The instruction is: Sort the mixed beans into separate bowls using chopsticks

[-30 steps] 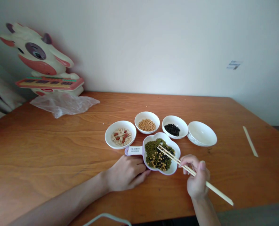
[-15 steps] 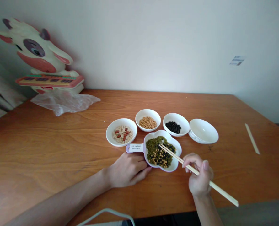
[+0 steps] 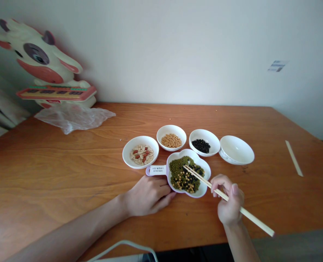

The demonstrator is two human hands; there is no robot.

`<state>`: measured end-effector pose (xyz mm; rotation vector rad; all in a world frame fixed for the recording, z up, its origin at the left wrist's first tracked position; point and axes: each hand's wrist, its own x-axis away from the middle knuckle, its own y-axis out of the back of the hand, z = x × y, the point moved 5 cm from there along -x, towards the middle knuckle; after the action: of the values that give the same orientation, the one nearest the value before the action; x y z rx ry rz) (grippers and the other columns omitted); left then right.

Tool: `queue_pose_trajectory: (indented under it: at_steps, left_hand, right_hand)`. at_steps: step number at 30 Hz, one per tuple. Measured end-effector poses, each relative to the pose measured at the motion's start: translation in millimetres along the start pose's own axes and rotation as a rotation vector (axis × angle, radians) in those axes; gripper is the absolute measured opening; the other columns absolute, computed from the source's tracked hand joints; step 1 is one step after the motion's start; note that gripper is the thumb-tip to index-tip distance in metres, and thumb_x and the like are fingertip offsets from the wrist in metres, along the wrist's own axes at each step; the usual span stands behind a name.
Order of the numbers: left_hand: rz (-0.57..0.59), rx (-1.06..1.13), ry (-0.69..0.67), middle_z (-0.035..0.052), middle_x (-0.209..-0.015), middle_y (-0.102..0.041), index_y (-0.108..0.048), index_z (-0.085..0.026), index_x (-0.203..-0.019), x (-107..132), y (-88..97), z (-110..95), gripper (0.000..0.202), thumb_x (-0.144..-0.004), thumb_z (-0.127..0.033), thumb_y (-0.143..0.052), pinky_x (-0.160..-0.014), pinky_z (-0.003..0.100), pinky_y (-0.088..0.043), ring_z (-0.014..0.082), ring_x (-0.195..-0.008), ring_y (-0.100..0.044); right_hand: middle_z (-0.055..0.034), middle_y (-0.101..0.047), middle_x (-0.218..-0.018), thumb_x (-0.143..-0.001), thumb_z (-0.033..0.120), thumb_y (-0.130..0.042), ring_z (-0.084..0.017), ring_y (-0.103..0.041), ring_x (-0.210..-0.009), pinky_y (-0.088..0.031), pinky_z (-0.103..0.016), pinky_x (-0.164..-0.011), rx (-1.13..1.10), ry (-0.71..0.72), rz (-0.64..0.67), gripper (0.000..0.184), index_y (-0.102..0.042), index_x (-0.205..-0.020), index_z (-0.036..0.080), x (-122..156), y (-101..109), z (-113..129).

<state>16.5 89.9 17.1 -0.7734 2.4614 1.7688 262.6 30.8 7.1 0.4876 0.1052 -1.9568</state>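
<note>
A pair of wooden chopsticks [image 3: 252,217] is pinched in my right hand [image 3: 230,202]. Their tips are down among the mixed green, yellow and black beans [image 3: 185,174] in a white, flower-shaped dish [image 3: 203,191] with a lilac rim. The dish's labelled handle [image 3: 158,170] points left. My left hand [image 3: 150,196] lies on the table just below that handle, its fingers curled against the dish's near left edge with the tips partly hidden. Behind the dish are white bowls of yellow soybeans [image 3: 171,141] and black beans [image 3: 201,146].
Left of the dish stands a bowl of peanuts and pale flat seeds [image 3: 142,154]; an empty white bowl [image 3: 237,151] is at right. A thin wooden strip [image 3: 294,159] lies far right. A plastic bag [image 3: 76,117] and cow toy keyboard [image 3: 56,92] sit at back left.
The chopstick tips have shifted very slightly left and up within the beans, and my right hand has moved a little left. The left hand stays in place; the view has tilted slightly.
</note>
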Motion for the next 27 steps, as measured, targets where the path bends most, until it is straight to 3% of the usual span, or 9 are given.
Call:
queue_pose_trajectory:
  at_steps: [17,27]
  left_hand:
    - [0.009,-0.003,0.009,0.0031,-0.084,-0.071,-0.066,-0.019,-0.089,0,0.5,0,0.03,-0.112,-0.027,-0.047,-0.068,0.033,-0.042,0.0162,-0.073,-0.063]
    - [-0.007,-0.01,0.009,0.0039,-0.085,-0.072,-0.067,-0.018,-0.09,0,0.5,0,0.03,-0.111,-0.027,-0.049,-0.067,0.032,-0.043,0.0162,-0.072,-0.063]
  right_hand:
    - [-0.0034,-0.055,-0.06,-0.112,0.054,-0.024,-0.018,-0.052,-0.056,-0.038,-0.033,-0.053,0.009,0.14,0.026,0.067,-0.061,-0.065,0.022,-5,-4,3]
    - [-0.0033,-0.058,-0.066,-0.114,0.039,-0.029,-0.017,-0.059,-0.064,-0.04,-0.032,-0.057,-0.011,0.248,0.026,0.059,-0.064,-0.071,0.02,-1,-6,13]
